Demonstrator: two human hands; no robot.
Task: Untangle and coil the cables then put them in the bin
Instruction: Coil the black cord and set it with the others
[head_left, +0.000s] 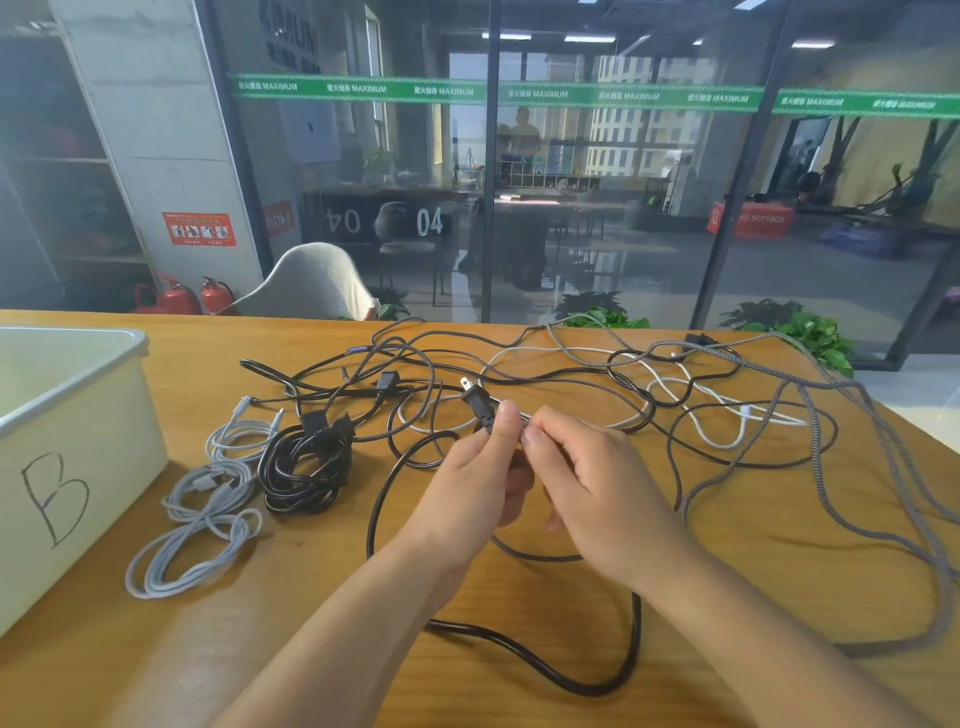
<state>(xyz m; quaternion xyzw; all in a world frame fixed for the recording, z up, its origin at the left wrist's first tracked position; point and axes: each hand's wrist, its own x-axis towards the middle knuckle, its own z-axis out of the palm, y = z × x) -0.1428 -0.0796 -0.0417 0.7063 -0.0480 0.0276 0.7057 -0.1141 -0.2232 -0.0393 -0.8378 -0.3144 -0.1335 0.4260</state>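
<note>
A tangle of black, grey braided and white cables (623, 395) spreads over the far half of the wooden table (311, 571). My left hand (478, 478) pinches a black power cable just below its two-pin plug (475, 397). Close beside it, my right hand (587, 483) pinches the same black cable (597, 680), which loops down toward the front edge. A coiled black cable (304, 467) and two coiled grey-white cables (202, 535) lie on the left. The white bin (72, 410) marked "B" stands at the far left.
The table's far edge runs in front of a glass wall, with a grey chair (317, 283) behind it. A long grey braided cable (883, 519) trails along the right side of the table, close to its right edge.
</note>
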